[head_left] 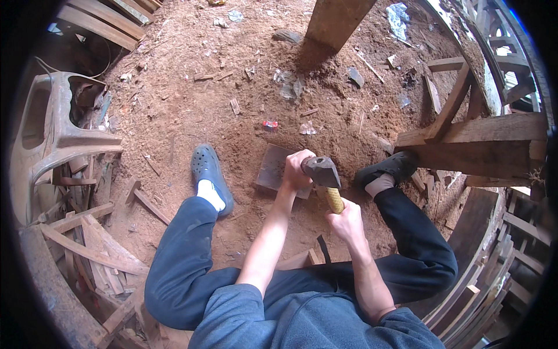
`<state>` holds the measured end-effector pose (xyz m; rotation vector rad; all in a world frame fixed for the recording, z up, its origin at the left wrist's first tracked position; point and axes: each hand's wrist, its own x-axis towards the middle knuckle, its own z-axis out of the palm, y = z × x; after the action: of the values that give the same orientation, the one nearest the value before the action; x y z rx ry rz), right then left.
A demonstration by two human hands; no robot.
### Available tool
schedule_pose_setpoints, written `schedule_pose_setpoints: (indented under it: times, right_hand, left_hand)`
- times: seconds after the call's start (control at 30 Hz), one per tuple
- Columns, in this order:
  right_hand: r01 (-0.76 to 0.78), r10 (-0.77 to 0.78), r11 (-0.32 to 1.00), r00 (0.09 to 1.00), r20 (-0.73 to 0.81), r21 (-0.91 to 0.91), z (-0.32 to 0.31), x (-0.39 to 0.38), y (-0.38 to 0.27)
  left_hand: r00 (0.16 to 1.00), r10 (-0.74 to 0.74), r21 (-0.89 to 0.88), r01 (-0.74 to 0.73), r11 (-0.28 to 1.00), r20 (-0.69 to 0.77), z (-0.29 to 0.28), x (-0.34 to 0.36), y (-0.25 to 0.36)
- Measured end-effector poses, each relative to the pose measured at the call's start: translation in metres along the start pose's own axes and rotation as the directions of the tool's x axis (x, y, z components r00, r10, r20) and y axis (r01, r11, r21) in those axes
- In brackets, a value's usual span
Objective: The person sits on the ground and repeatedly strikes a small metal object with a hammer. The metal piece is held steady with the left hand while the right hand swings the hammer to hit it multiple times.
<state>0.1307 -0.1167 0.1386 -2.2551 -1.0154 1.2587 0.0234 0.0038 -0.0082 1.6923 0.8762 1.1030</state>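
Observation:
My right hand (347,220) is wrapped round the yellow handle of a hammer (323,173). The dark metal head, with one wedge-shaped end, is raised in front of me between my feet. My left hand (295,173) is closed in a fist right at the head's left end. What its fingers hold is hidden; I cannot tell whether it grips the head or something behind it. Below my left hand, a dark flat rectangular slab (271,167) lies on the ground, partly covered by that hand and wrist.
Sawdust and wood scraps cover the ground (174,104). My clog-shod feet stand on either side of the slab. A worn plastic chair (61,134) is at left, above piled wood offcuts (102,250). Heavy timber beams (471,157) stand at right; a wooden post (337,23) rises ahead.

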Motion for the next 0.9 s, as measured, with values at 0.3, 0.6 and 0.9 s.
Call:
schedule_pose_setpoints:
  times: [0.3,0.6,0.9]
  right_hand:
    - [-0.011,0.011,1.000,1.000,0.026,-0.008,0.003,0.000,-0.004]
    - [-0.051,0.051,0.999,0.998,0.033,-0.003,0.004,0.001,0.000]
    - [0.056,-0.055,0.990,0.998,-0.014,0.131,0.009,0.002,0.008]
  left_hand:
    - [1.000,-0.007,-0.019,0.006,1.000,-0.007,-0.002,0.001,0.002]
    - [1.000,-0.028,0.000,0.028,1.000,0.006,-0.002,0.002,0.004]
    - [1.000,0.027,0.019,-0.027,0.999,0.001,-0.001,0.003,-0.002]
